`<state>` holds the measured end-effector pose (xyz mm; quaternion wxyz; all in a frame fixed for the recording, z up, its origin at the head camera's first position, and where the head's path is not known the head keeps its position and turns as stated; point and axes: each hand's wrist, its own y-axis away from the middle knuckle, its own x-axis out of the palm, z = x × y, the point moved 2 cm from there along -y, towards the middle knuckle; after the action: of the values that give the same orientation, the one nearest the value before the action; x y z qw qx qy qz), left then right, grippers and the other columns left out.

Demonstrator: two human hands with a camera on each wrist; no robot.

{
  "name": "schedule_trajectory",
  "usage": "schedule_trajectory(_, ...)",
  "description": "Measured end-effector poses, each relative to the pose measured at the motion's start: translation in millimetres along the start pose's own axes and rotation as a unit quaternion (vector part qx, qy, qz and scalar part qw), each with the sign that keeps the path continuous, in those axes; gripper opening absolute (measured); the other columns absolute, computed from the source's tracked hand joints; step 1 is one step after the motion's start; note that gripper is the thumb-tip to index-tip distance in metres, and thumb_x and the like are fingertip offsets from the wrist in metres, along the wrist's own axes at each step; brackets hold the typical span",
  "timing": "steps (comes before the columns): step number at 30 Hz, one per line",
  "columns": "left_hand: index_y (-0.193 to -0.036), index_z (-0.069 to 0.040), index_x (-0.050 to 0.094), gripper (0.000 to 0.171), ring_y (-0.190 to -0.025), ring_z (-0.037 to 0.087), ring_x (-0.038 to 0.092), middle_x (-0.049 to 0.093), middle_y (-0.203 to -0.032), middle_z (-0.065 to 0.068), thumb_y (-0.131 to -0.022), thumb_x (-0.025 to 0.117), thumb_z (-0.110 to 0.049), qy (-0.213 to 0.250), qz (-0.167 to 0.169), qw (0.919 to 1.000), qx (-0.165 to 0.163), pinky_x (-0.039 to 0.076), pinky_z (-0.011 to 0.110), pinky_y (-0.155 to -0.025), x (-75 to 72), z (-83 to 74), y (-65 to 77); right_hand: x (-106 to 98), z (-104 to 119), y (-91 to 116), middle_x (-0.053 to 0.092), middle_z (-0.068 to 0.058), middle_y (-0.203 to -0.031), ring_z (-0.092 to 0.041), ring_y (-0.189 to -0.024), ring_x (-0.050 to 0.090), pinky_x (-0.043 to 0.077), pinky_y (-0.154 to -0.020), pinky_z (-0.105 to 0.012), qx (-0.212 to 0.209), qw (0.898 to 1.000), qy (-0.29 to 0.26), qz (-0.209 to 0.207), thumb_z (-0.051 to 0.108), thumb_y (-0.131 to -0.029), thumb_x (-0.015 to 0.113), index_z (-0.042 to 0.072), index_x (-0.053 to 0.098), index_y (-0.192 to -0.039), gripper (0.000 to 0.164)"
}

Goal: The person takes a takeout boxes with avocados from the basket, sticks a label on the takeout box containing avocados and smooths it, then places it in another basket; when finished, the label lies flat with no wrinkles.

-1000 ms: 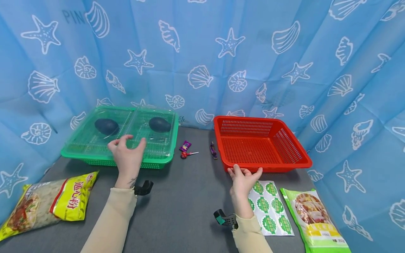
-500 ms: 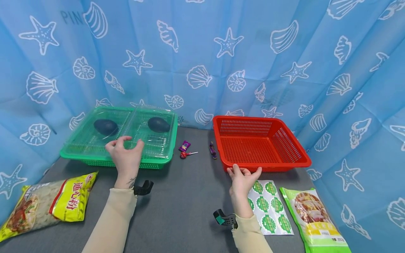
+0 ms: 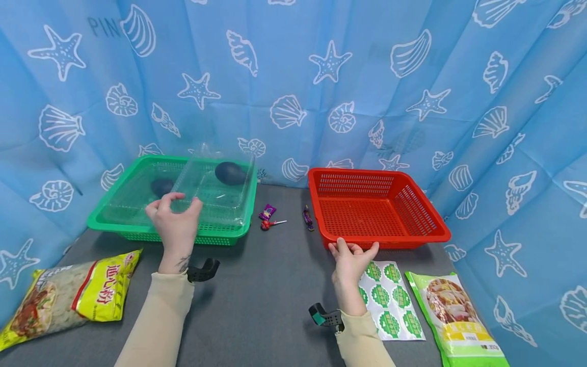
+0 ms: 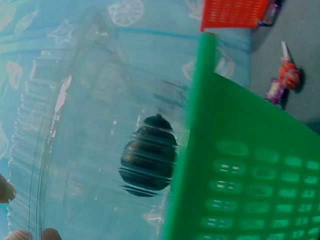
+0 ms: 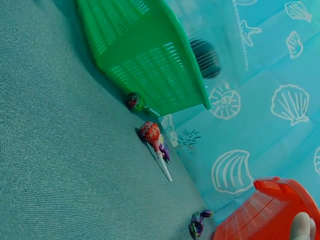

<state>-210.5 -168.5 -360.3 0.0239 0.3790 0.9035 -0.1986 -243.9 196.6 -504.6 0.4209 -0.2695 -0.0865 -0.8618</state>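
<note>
My left hand (image 3: pixel 175 224) pinches the near edge of a clear plastic box (image 3: pixel 215 204) with a ridge across its middle. The box sits tilted within the green basket (image 3: pixel 103 224), its right side higher. Two dark avocado-like fruits show through the plastic, a right one (image 3: pixel 230 173) and a left one (image 3: pixel 161 187); in the left wrist view, one dark fruit (image 4: pixel 149 157) is seen behind the clear wall. My right hand (image 3: pixel 350 267) grips the front rim of a red basket (image 3: pixel 367 239); a fingertip (image 5: pixel 301 227) lies over its rim in the right wrist view.
Between the baskets lie a purple-wrapped candy (image 3: pixel 268 211), a red lollipop (image 3: pixel 270 224) and a dark-wrapped candy (image 3: pixel 308 218). A yellow food bag (image 3: pixel 73 295) lies at left. A sticker sheet (image 3: pixel 390 300) and a green food bag (image 3: pixel 458 321) lie at right. A blue curtain (image 3: pixel 293 76) hangs behind.
My left hand has drawn slightly left, and the clear box has tilted up on its right. The right fruit has risen; the left fruit has shifted right and down. My right hand stays put.
</note>
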Motion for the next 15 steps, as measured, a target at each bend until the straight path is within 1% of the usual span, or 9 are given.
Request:
schedule_trajectory(3,-0.093,-0.005,0.056,0.031,-0.079,0.02,0.038,0.031,-0.109,0.009,-0.077,0.061,-0.031,0.003,0.003,1.0,0.003,0.039,0.03,-0.061,-3.0,-5.4,-1.3,0.1,0.4,-0.1,0.043,-0.004,-0.078,-0.029,-0.066,0.057,0.049,-0.067,-0.046,0.0,1.0,0.001,0.0,0.015,-0.064,0.077,0.04,-0.001,-0.135,0.108)
schedule_trajectory(4,-0.094,-0.004,0.056,0.031,-0.079,0.02,0.039,0.031,-0.11,0.01,-0.077,0.06,-0.031,0.004,0.007,1.0,0.004,0.04,0.029,-0.061,-4.1,-7.5,-1.6,0.3,0.8,0.0,0.043,-0.004,-0.079,-0.028,-0.066,0.057,0.049,-0.068,-0.046,0.001,1.0,0.003,0.001,0.014,-0.065,0.076,0.039,-0.002,-0.135,0.108)
schedule_trajectory(5,-0.094,-0.004,0.056,0.032,-0.08,0.019,0.038,0.031,-0.111,0.01,-0.078,0.06,-0.031,0.006,0.013,0.9999,0.003,0.04,0.027,-0.062,-5.5,-9.8,-1.8,3.0,9.2,4.3,0.042,-0.005,-0.078,-0.027,-0.065,0.057,0.05,-0.067,-0.044,0.013,1.0,-0.014,0.01,0.009,-0.068,0.073,0.036,-0.004,-0.136,0.107)
schedule_trajectory(6,-0.094,-0.004,0.056,0.032,-0.078,0.019,0.041,0.031,-0.111,0.009,-0.078,0.06,-0.031,0.009,0.02,0.9998,0.001,0.041,0.026,-0.061,-7.0,-12.3,-2.1,3.1,9.4,4.4,0.042,-0.005,-0.078,-0.027,-0.065,0.057,0.05,-0.067,-0.044,0.014,1.0,-0.013,0.01,0.008,-0.068,0.073,0.036,-0.004,-0.136,0.106)
schedule_trajectory(8,-0.095,-0.005,0.056,0.032,-0.076,0.017,0.048,0.031,-0.112,0.007,-0.078,0.06,-0.031,0.02,0.039,0.9991,-0.002,0.043,0.024,-0.059,-10.6,-17.9,-2.9,3.1,9.4,4.6,0.041,-0.004,-0.078,-0.027,-0.065,0.057,0.05,-0.067,-0.044,0.017,1.0,-0.011,0.01,0.008,-0.069,0.072,0.036,-0.005,-0.136,0.106)
schedule_trajectory(11,-0.096,-0.005,0.056,0.031,-0.057,0.012,0.056,0.031,-0.114,0.004,-0.079,0.06,-0.03,0.044,0.076,0.9961,-0.001,0.044,0.022,-0.053,-16.6,-27.9,-3.1,3.0,9.1,4.9,0.041,-0.004,-0.078,-0.027,-0.065,0.056,0.05,-0.067,-0.044,0.017,1.0,-0.011,0.012,0.009,-0.069,0.073,0.037,-0.005,-0.136,0.106)
schedule_trajectory(12,-0.097,-0.005,0.055,0.03,-0.053,0.013,0.058,0.031,-0.114,0.003,-0.079,0.06,-0.029,0.056,0.089,0.9944,0.002,0.045,0.022,-0.05,-18.6,-31.3,-2.8,0.5,0.8,0.8,0.042,-0.004,-0.08,-0.028,-0.066,0.057,0.05,-0.068,-0.045,0.004,1.0,0.006,0.004,0.014,-0.066,0.075,0.04,-0.003,-0.135,0.107)
schedule_trajectory(14,-0.098,-0.005,0.055,0.028,-0.053,0.012,0.059,0.031,-0.115,0.001,-0.08,0.059,-0.026,0.069,0.112,0.9913,0.006,0.045,0.023,-0.049,-22.7,-38.2,-1.5,0.5,0.7,1.1,0.042,-0.004,-0.08,-0.029,-0.066,0.057,0.05,-0.067,-0.046,0.002,1.0,0.004,0.004,0.015,-0.065,0.076,0.04,-0.002,-0.134,0.108)
schedule_trajectory(15,-0.098,-0.006,0.055,0.026,-0.053,0.014,0.059,0.031,-0.114,0.0,-0.081,0.058,-0.025,0.073,0.121,0.9899,0.007,0.046,0.023,-0.049,-24.7,-41.4,-0.3,0.5,0.7,1.1,0.042,-0.004,-0.08,-0.03,-0.067,0.057,0.05,-0.067,-0.046,0.001,1.0,0.004,0.005,0.015,-0.065,0.076,0.04,-0.002,-0.134,0.108)
